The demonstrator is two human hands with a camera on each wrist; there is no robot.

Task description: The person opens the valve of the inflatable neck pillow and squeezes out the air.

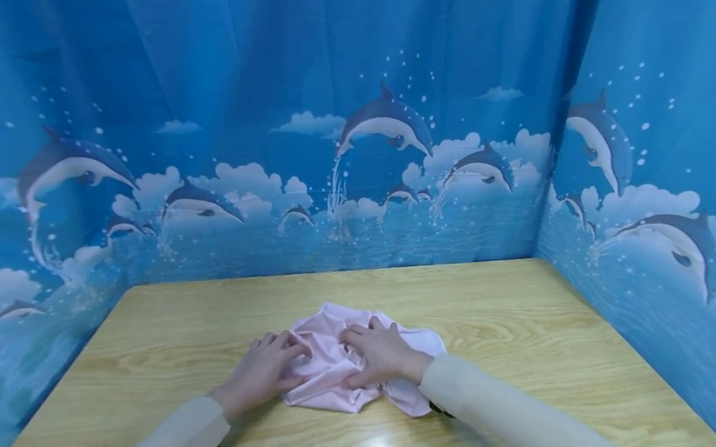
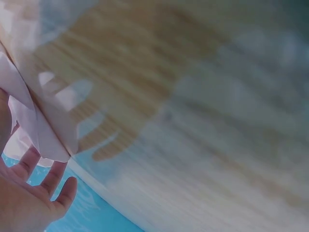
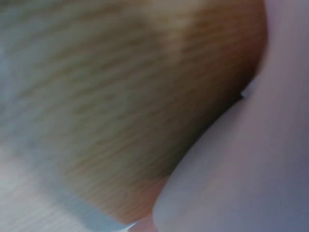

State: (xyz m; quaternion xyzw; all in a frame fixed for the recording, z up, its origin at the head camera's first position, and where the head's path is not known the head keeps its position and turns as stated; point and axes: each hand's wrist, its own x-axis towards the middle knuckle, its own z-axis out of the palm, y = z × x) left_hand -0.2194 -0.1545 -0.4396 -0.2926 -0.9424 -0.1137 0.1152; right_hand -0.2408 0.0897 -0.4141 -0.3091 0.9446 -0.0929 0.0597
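Note:
A crumpled pale pink cloth lies in loose folds on the wooden table. My left hand is at its left side, fingers spread and slightly bent, fingertips touching the folds. In the left wrist view that hand shows loose, separated fingers against a hanging flap of the cloth. Over the middle of the cloth rests my right hand, its fingers spread and thumb toward the near edge. Close, blurred cloth fills the right side of the right wrist view and hides most of that hand.
Blue curtains printed with dolphins and clouds enclose the table at the back and both sides. The glossy tabletop mirrors the left hand in its wrist view. Light sleeves cover both forearms.

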